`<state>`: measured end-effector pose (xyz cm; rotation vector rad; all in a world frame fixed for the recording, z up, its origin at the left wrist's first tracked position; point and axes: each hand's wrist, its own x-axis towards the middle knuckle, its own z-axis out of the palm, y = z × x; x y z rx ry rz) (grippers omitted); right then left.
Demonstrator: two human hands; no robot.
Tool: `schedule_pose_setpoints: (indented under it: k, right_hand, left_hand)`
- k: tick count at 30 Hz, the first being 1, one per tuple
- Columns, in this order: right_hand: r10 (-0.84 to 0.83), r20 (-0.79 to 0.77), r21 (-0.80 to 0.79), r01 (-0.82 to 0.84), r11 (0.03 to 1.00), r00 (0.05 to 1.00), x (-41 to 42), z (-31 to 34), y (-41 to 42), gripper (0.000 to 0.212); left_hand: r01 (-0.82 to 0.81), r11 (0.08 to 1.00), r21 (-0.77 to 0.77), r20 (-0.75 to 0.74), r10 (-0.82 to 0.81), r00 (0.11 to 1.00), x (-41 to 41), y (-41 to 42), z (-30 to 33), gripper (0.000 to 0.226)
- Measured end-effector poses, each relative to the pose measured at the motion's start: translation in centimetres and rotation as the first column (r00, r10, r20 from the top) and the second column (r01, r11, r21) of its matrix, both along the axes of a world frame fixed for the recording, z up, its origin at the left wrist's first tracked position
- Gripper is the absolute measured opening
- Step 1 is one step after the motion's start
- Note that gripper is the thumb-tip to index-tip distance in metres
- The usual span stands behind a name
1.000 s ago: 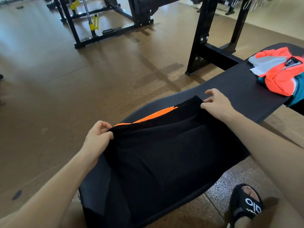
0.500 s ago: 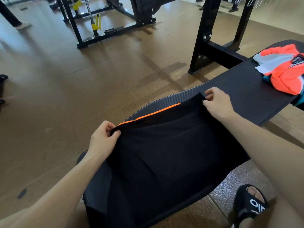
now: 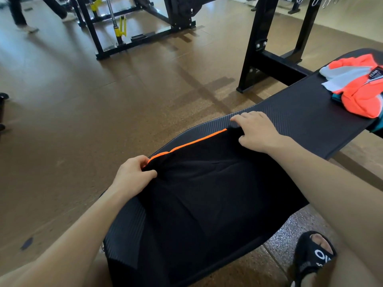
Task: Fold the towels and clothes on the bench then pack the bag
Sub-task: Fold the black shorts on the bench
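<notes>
A: What's over on the left?

B: Brown gym floor (image 3: 87, 112), a black weight rack (image 3: 132, 23) at the back, and someone's legs (image 3: 18, 11) walking past the top corner.

A: And the left hand (image 3: 132, 177)?

B: Its fingers are curled, pinching the near-left corner of the black garment (image 3: 207, 193), right by the orange stripe (image 3: 186, 143) along the far edge.

A: Where does that garment lie?

B: Spread flat over the near end of the black padded table (image 3: 300, 121), draping off the front.

A: The right hand (image 3: 257, 131)?

B: Pinching the far-right corner, fingers bent onto the cloth.

A: Anything further right?

B: An orange and grey garment (image 3: 356, 88) bunched at the table's far end, well apart. A sandalled foot (image 3: 313, 253) shows at the bottom right.
</notes>
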<state>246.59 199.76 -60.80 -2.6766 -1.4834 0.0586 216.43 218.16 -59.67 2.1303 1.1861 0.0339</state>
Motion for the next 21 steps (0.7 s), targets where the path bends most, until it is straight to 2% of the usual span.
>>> schedule_pose_setpoints:
  k: [5,10,13,16,21]
  right_hand:
    - [0.007,0.067,0.038,-0.01,0.999,0.998,0.0,0.6,-0.6,0.028]
    - [0.018,0.115,0.187,-0.039,0.982,0.993,-0.3,3.2,-2.5,0.023]
    - [0.042,0.128,0.257,-0.074,0.964,0.991,-0.9,5.1,-5.1,0.022]
    - [0.101,0.149,0.285,-0.14,0.948,0.984,-2.1,6.0,-9.0,0.017]
    - [0.181,0.149,0.189,-0.208,0.96,0.972,-4.5,4.4,-14.8,0.022]
  left_hand:
    - [0.054,0.999,0.007,0.114,-0.054,0.992,-0.3,-0.4,0.7,0.012]
    - [0.087,0.99,0.111,0.265,-0.113,0.958,-1.3,-1.9,2.7,0.024]
    - [0.171,0.955,0.243,0.327,-0.247,0.912,-2.8,-4.1,4.8,0.031]
    - [0.357,0.863,0.358,0.254,-0.458,0.852,-4.9,-6.8,5.8,0.043]
    - [0.585,0.695,0.417,0.091,-0.673,0.734,-7.8,-10.8,5.2,0.038]
